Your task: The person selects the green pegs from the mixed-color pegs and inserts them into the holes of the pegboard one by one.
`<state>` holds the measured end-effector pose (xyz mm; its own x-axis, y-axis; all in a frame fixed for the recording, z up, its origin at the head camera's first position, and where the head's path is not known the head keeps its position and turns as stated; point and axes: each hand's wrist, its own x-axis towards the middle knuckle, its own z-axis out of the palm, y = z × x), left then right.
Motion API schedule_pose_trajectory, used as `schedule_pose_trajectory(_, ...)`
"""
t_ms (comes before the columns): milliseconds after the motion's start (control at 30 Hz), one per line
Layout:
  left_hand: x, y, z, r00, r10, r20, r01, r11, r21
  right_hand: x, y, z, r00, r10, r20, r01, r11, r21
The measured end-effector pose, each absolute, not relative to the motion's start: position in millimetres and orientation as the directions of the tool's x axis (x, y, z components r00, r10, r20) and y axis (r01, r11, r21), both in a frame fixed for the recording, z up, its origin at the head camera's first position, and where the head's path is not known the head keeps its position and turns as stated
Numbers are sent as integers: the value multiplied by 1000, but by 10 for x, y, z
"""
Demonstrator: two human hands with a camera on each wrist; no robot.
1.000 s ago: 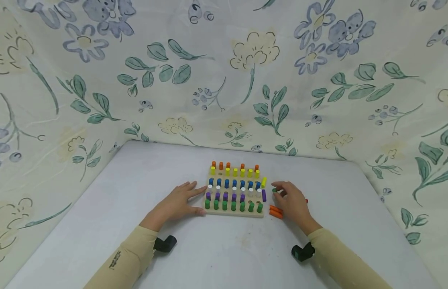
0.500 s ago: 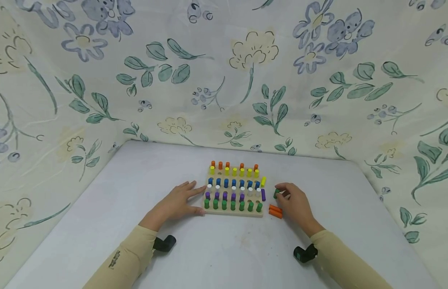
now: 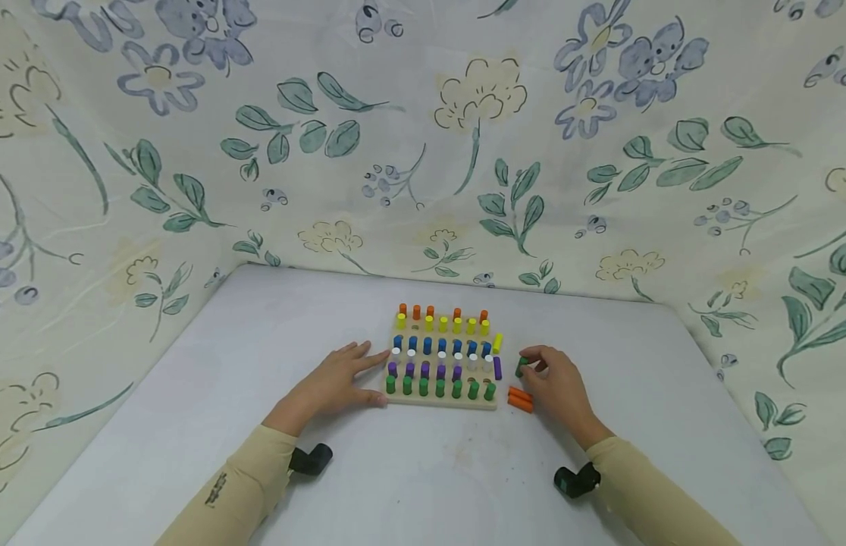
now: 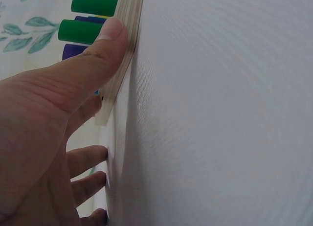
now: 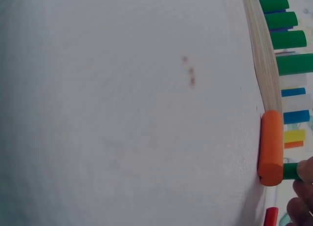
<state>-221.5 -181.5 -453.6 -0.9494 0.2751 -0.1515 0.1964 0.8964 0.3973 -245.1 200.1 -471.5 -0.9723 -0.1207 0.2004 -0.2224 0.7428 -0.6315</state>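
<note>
A wooden pegboard point(image 3: 442, 405) holds rows of upright pegs in orange, yellow, blue, white, purple and green. My left hand point(image 3: 333, 381) lies spread at its left side, thumb and index fingertip touching the edge. In the left wrist view the thumb point(image 4: 98, 64) lies along the board's side, beside green pegs point(image 4: 80, 32). Right of the board, my right hand point(image 3: 558, 385) pinches a green peg point(image 3: 521, 367) between thumb and index finger, its length upright close over the table. Only fingertips of that hand show in the right wrist view.
Loose by the board's right side lie a yellow peg point(image 3: 498, 343), a purple peg point(image 3: 497, 368) and two orange pegs point(image 3: 521, 400). A red peg point(image 5: 271, 217) shows in the right wrist view. Flowered cloth point(image 3: 423, 152) rises behind the white table point(image 3: 450, 485).
The right hand has shifted slightly right with the green peg, which now shows more of its length. It now covers the red peg in the head view. My left hand stays put.
</note>
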Motion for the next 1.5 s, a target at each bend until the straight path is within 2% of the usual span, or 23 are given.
schedule_pose_trajectory(333,-2201,-1822,-4524,-950,275,-150,196,896,399,-2437,1951,-4717,-943,-179,279,-319,721,-615)
schedule_pose_trajectory(633,-2203,-1835,-4524,-949,277,-151,196,892,406,-2429,1885,-4706,-889,-290,353,-453,666,-593)
schedule_pose_trajectory(1033,-2209,-1839,-4529,-947,282,-153,201,894,401,-2396,1768,-4683,-914,-301,274,-407,655,-637)
schedule_pose_trajectory(1267,-2206,-1825,-4510,-948,275,-161,191,895,404,-2398,1760,-4682,-894,-359,269,-447,663,-601)
schedule_pose_trajectory(1500,-2218,-1819,-4518,-948,271,-169,184,897,403,-2413,1745,-4706,-879,-397,266,-477,709,-519)
